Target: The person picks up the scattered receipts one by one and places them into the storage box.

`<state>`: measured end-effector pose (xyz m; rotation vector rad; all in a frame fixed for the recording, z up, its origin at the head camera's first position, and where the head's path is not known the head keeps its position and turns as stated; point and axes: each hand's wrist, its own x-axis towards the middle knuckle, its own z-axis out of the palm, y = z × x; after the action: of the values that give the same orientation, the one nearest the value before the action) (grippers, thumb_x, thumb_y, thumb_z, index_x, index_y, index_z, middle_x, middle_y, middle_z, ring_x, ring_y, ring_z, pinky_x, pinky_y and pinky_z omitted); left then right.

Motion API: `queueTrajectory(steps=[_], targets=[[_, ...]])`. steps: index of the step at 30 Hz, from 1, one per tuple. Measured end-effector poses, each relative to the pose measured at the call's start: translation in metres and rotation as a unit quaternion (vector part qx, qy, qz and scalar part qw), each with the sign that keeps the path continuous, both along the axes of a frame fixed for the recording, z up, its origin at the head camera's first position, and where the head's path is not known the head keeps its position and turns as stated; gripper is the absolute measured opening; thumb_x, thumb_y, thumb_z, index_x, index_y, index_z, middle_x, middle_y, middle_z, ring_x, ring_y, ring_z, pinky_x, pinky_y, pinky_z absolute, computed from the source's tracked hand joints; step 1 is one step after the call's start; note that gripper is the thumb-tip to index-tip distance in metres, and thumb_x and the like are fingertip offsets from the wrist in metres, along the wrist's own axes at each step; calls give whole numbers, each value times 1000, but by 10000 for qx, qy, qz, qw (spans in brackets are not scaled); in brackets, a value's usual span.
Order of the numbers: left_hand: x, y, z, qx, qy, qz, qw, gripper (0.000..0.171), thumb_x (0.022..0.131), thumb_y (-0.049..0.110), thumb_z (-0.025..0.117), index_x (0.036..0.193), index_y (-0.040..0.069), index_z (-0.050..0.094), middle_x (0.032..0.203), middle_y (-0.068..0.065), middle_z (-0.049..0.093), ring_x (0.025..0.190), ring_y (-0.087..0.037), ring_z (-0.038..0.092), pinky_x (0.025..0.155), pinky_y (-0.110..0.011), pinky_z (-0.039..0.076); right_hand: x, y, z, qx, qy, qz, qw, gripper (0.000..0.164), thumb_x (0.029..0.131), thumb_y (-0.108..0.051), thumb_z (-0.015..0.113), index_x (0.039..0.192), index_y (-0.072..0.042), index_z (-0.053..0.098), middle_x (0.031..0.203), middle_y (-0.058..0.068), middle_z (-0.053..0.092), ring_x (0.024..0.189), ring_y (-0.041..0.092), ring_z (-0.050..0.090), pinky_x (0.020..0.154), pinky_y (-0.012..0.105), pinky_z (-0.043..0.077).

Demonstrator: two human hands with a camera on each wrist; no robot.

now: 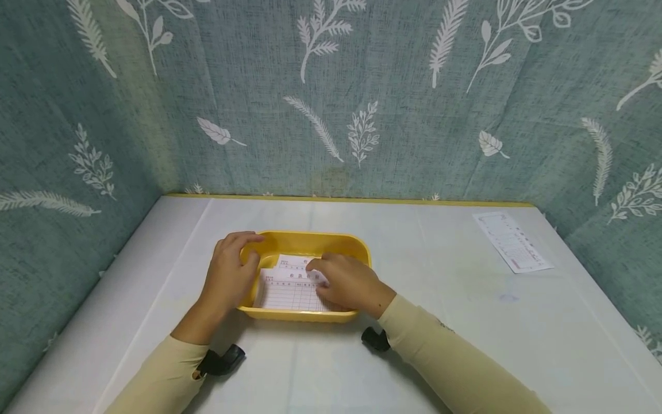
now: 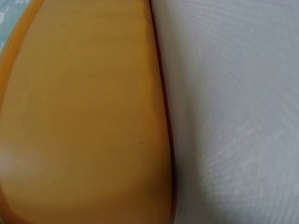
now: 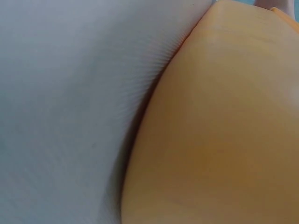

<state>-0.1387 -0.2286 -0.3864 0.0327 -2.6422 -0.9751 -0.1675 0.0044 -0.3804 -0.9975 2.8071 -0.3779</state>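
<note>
A yellow plastic tray stands on the white tabletop and holds white printed receipt slips, one overlapping another. My left hand holds the tray's left end, fingers curved over the far corner and thumb at the inner side. Inside the tray, my right hand touches the slips on their right side; index finger and thumb stand apart near the upper edge of the front slip. Whether they pinch it is hidden. Only the tray's outer wall fills the left wrist view, and the right wrist view likewise shows the wall.
Another printed slip lies flat on the table's far right. A green leaf-patterned cloth walls the back and both sides, with a yellow edge strip along the table's back. Black wrist devices sit under both forearms.
</note>
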Motion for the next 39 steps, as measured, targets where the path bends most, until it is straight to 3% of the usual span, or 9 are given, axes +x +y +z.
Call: queueTrajectory(steps=[9, 16, 23, 30, 35, 39], targets=[[-5, 5, 6, 0, 119, -89, 9999, 32, 96, 11, 51, 123, 6, 67, 137, -14, 57, 129, -38, 45, 109, -58, 37, -3, 5, 8, 64, 159, 35, 9998, 40, 90, -22, 67, 130, -21, 66, 113, 0, 68, 83, 14, 55, 73, 25, 47], [-6, 6, 9, 0, 32, -120, 9999, 33, 96, 11, 50, 124, 8, 67, 138, -13, 56, 130, -37, 44, 109, -58, 36, -3, 9, 9, -185, 453, 78, 9988, 34, 96, -29, 61, 128, -19, 67, 114, 2, 65, 98, 16, 58, 89, 30, 51], [-7, 7, 12, -65, 68, -134, 9999, 33, 97, 11, 50, 124, 8, 67, 138, -14, 56, 129, -38, 45, 108, -59, 36, -3, 12, 11, -909, 567, -103, 9942, 26, 95, -25, 61, 118, -17, 71, 111, 0, 65, 104, 16, 58, 94, 31, 52], [-3, 4, 10, -110, -48, -92, 9999, 33, 97, 12, 50, 126, 8, 66, 140, -15, 55, 130, -38, 44, 109, -59, 36, -1, 13, 4, -1765, 592, 181, 9824, 17, 94, -14, 61, 106, -12, 73, 91, -5, 66, 82, 8, 58, 73, 20, 50], [1, 1, 6, -113, -17, -54, 9999, 33, 97, 12, 50, 125, 7, 66, 139, -15, 55, 129, -38, 44, 108, -60, 37, -2, 13, 4, -2108, 309, 315, 9765, 19, 95, -14, 61, 109, -11, 73, 95, -3, 70, 86, 9, 62, 76, 22, 53], [3, 1, 2, -69, -51, -88, 9999, 33, 97, 12, 50, 125, 7, 66, 138, -16, 56, 128, -39, 45, 107, -59, 37, -2, 22, 6, -2617, -60, 345, 9645, 21, 97, -14, 60, 112, -9, 72, 106, 2, 73, 95, 11, 64, 84, 30, 55]])
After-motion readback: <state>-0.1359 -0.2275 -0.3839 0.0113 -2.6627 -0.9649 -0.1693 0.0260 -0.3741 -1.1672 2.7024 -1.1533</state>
